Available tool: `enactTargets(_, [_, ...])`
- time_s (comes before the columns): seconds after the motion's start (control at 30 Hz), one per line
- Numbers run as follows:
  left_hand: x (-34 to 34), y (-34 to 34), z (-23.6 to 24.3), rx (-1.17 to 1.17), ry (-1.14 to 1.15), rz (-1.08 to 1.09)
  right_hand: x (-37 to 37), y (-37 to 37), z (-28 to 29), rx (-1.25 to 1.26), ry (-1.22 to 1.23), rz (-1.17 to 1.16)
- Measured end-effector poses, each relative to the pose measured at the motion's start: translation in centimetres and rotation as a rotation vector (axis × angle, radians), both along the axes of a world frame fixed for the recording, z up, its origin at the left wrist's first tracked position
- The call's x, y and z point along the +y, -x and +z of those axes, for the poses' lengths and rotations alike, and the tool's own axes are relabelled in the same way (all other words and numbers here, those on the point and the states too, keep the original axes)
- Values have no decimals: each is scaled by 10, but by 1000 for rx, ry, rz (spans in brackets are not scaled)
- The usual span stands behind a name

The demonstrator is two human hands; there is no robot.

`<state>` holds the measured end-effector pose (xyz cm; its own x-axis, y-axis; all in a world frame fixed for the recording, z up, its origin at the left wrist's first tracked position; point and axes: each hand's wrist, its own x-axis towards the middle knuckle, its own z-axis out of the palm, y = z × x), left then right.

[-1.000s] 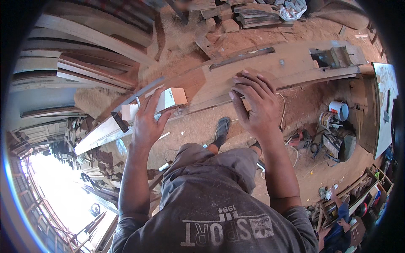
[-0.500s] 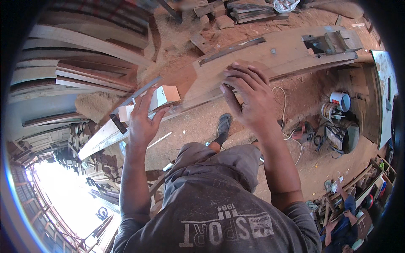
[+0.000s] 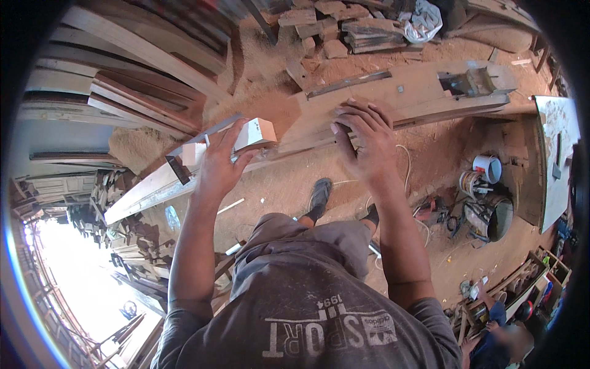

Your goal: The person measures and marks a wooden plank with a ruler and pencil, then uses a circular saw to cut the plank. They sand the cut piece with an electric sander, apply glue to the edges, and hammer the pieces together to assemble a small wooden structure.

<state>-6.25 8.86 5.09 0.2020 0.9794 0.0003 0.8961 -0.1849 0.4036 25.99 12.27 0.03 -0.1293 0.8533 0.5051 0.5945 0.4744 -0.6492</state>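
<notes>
My left hand (image 3: 222, 165) is closed around a short wooden block (image 3: 255, 133), thumb on the near side and fingers over the far side. The block has a pale top and an orange-brown end; it sits on the long wooden beam (image 3: 147, 195) of the bench. Beside that hand lie a dark, short bar (image 3: 177, 170) and a pale wood piece (image 3: 193, 154), with a thin grey strip (image 3: 216, 128) behind. My right hand (image 3: 367, 140) hovers over the bench top (image 3: 418, 92), fingers loosely curved and thumb apart, with nothing visible in it.
Stacked planks (image 3: 141, 104) fill the far left beside a sawdust pile (image 3: 138, 140). Offcuts (image 3: 375, 35) lie beyond the bench. Buckets (image 3: 487, 167) and a cable (image 3: 409, 166) are on the floor at right. Another person (image 3: 498, 344) sits at the lower right.
The whole scene has shifted downward in view as my head tilts. My right hand's fingers have curled a little more; my left hand stays on the block.
</notes>
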Motion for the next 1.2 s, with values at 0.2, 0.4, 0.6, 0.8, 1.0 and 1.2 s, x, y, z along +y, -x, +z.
enactTargets(0.2, [2, 2, 6, 46, 32, 10, 0, 1, 3, -34, -29, 17])
enactTargets(0.4, [7, 4, 14, 86, 39, -28, -5, 1, 15, -72, 3, 28])
enactTargets(0.6, [4, -3, 10, 61, 77, 28, -4, -18, 33, 144, 369, 22])
enactTargets(0.8, [-3, -6, 16, 36, 0, -36, 29, -98, 37, 154, 178, -224])
enactTargets(1.0, [-6, -10, 20, -3, 46, -6, 104, -262, 40, -400, -278, -582])
enactTargets(1.2, [-6, 2, 9, -73, 56, 36, 129, -303, 58, -1000, 481, -423])
